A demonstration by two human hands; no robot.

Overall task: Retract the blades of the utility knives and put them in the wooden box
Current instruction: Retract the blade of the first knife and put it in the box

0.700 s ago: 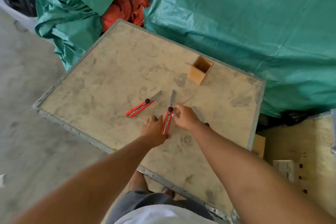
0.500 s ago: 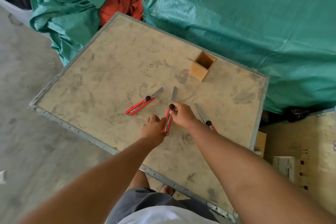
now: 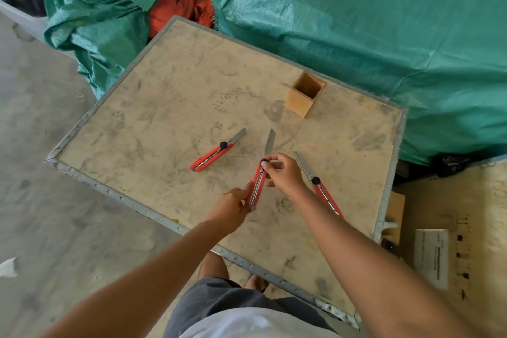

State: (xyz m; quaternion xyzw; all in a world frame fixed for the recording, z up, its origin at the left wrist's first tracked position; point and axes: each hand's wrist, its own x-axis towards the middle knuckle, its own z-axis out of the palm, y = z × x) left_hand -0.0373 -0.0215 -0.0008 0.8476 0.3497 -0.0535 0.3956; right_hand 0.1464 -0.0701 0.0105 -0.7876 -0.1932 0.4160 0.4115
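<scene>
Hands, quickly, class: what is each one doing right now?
Left hand: closed on the handle end of the middle knife.
Right hand: fingertips pinching that knife's black slider knob; blade not yet retracted.

Scuffed table (image 3: 153, 129), wooden box (image 3: 300, 100), two knives (image 3: 212, 155)

Stained plywood worktop (image 3: 170, 107) edged with a grey metal strip, set at an angle on a concrete floor (image 3: 35, 173). Beyond its far edge — a broad green tarpaulin (image 3: 384, 30) draped over something bulky. Off the far left corner, more crumpled green tarp (image 3: 93, 27), with orange cloth (image 3: 175, 8) bunched between the two. Past the right edge — a pale wooden crate (image 3: 466, 200) bearing a white label (image 3: 432, 258). White scrap (image 3: 8, 267) on the floor at far left.
</scene>
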